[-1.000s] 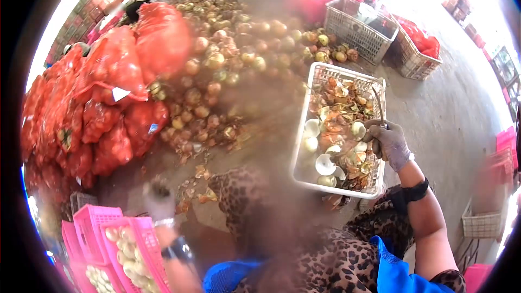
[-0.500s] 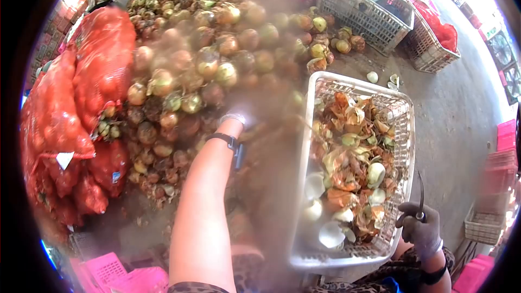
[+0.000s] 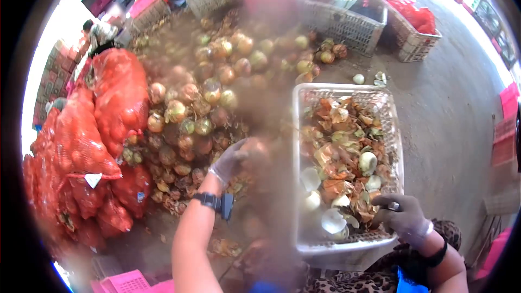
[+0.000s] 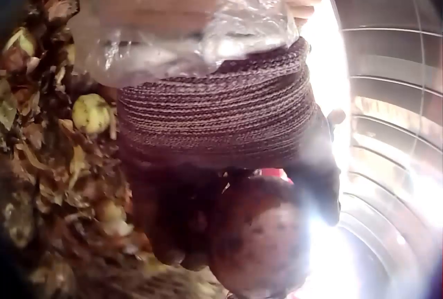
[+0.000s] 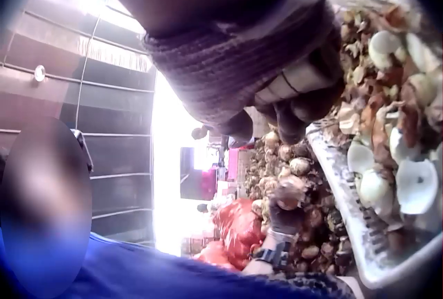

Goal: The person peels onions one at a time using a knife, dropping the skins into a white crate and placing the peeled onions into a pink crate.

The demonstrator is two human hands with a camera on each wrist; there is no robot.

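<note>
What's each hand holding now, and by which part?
Left hand cups an unpeeled onion round its body; right hand grips a tool by its handle.

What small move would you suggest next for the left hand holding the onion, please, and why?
Probably carry the onion rightwards over the white crate, towards the right hand. The left hand holds it just off the pile, while the right, gripping a knife handle, rests at the crate's near rim.

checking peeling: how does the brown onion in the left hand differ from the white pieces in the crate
The round brown-skinned onion is whole, unpeeled, gripped by the left hand; the white onion pieces are peeled, cut, loose in the white plastic crate. Both are onion.
</note>
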